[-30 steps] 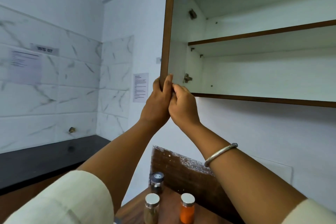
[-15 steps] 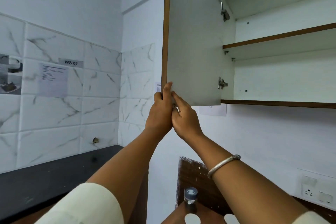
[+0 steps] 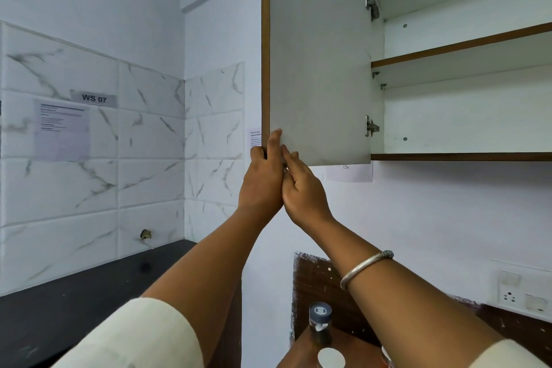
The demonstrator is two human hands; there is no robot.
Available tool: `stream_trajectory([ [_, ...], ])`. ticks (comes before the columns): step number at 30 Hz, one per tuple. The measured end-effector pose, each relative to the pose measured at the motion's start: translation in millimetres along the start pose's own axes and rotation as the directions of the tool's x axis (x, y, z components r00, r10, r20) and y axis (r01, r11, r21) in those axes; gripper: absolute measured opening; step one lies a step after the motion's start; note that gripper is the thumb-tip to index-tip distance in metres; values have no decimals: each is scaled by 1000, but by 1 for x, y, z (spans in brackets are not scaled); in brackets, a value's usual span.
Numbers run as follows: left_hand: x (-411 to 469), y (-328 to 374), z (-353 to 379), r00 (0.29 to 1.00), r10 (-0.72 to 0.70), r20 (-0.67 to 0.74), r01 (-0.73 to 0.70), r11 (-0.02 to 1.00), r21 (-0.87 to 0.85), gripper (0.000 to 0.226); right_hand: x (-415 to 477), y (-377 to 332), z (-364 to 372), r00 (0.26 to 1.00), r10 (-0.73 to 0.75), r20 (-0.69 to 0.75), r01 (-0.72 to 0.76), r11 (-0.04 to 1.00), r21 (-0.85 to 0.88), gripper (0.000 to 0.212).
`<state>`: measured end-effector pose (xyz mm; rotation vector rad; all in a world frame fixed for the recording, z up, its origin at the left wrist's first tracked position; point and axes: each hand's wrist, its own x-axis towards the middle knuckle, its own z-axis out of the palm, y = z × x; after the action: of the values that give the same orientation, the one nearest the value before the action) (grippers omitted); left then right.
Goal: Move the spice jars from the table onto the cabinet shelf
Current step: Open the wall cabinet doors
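The wall cabinet door [image 3: 318, 63] stands swung open, its pale inner face toward me. My left hand [image 3: 263, 179] grips the door's lower left corner, thumb up on the inner face. My right hand [image 3: 301, 188] pinches the door's bottom edge right beside it. Behind the door the lower cabinet shelf [image 3: 466, 156] and the upper shelf [image 3: 466, 48] show white and bare. At the bottom of the view a dark jar with a grey cap [image 3: 320, 323] stands on the wooden table [image 3: 355, 352], with a silver jar lid [image 3: 331, 358] in front of it.
A black countertop [image 3: 74, 299] runs along the tiled wall at left. A wooden backboard [image 3: 316, 287] rises behind the table. A wall socket [image 3: 510, 296] sits at right, below the cabinet. Paper notices hang on the tiles.
The door has swung further open with both hands on its lower corner. My view has turned right, so more inner face shows and the jars have slid toward the bottom edge.
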<state>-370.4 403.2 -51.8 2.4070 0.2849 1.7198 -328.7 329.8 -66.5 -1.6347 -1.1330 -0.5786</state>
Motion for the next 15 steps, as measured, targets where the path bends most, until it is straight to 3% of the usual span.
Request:
stream_trajectory([
  [9,-11,6,0,997,61,41,-69,969,238,84,-6,10,-8,994,106,-15,-107,976,-188,58],
  [15,-23,14,-5,975,211,70,-223,918,329,79,-19,14,-26,995,96,38,-79,946,-316,64],
])
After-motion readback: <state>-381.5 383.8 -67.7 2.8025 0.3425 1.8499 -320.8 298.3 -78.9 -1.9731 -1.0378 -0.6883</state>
